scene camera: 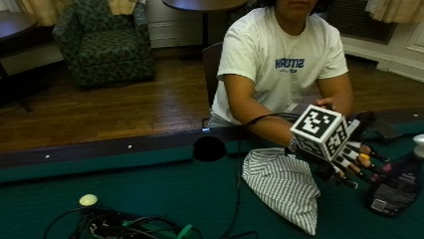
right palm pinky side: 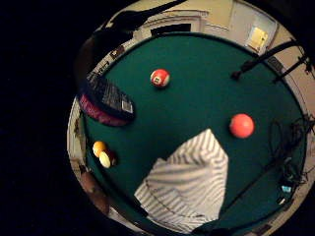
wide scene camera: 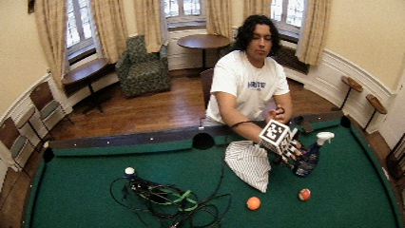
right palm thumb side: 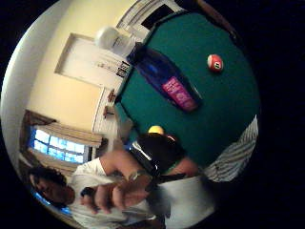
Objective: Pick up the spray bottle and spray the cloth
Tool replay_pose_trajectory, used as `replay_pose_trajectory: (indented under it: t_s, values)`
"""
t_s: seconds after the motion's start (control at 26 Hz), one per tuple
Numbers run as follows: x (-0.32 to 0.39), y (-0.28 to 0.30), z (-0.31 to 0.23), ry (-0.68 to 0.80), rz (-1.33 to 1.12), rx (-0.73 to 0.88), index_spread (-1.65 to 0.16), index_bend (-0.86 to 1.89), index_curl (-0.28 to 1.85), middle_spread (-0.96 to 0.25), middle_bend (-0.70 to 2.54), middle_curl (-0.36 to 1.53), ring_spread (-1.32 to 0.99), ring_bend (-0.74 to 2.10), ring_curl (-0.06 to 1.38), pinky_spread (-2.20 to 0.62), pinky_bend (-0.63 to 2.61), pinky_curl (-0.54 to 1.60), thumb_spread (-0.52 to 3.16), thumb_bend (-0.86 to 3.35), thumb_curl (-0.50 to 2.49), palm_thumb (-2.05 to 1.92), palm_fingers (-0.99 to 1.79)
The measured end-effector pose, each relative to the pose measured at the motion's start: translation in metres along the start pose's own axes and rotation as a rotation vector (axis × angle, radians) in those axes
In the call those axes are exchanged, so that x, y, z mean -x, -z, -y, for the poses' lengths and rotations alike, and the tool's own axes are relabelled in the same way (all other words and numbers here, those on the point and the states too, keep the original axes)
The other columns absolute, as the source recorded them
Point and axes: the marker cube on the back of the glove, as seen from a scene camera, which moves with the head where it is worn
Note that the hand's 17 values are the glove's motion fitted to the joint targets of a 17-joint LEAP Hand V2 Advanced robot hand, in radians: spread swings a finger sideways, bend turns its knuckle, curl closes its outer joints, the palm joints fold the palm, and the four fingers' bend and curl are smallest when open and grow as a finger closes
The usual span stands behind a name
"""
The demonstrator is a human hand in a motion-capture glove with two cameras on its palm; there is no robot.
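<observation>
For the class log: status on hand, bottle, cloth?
Gloved right hand open, fingers spread, holding nothing. Spray bottle upright on the felt beside it, untouched. Striped cloth crumpled just beside the hand. Nothing between hand and bottle.

The person sits behind the desk (scene camera: 132,184) with the right forearm reaching out over its rail. The gloved right hand (scene camera: 348,159) hangs above the felt, fingers (scene camera: 361,167) spread and fairly straight, holding nothing. The bare left hand (scene camera: 326,103) rests back near the rail, behind the right hand; its fingers look loosely curled.
</observation>
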Motion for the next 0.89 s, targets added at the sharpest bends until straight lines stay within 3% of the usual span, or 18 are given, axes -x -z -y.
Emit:
replay_pose_trajectory:
  t_s: [0.27,0.58,0.89]
  values:
    - [0.023,0.047,-0.048,0.172,-0.114,0.035,-0.44,0.12,0.27,-0.16,0.23,0.37,-0.11,0.47,0.35,0.23,0.32,0.35,0.91,-0.04,0.43,0.34,0.39]
    - [0.072,0.056,-0.110,0.416,-0.154,0.145,-0.45,0.13,0.26,-0.16,0.22,0.37,-0.11,0.46,0.34,0.22,0.30,0.35,0.92,-0.04,0.39,0.31,0.39]
    - [0.082,0.062,-0.158,0.520,-0.190,0.257,-0.46,0.12,0.24,-0.16,0.20,0.36,-0.12,0.44,0.34,0.22,0.31,0.35,0.92,-0.04,0.37,0.29,0.36]
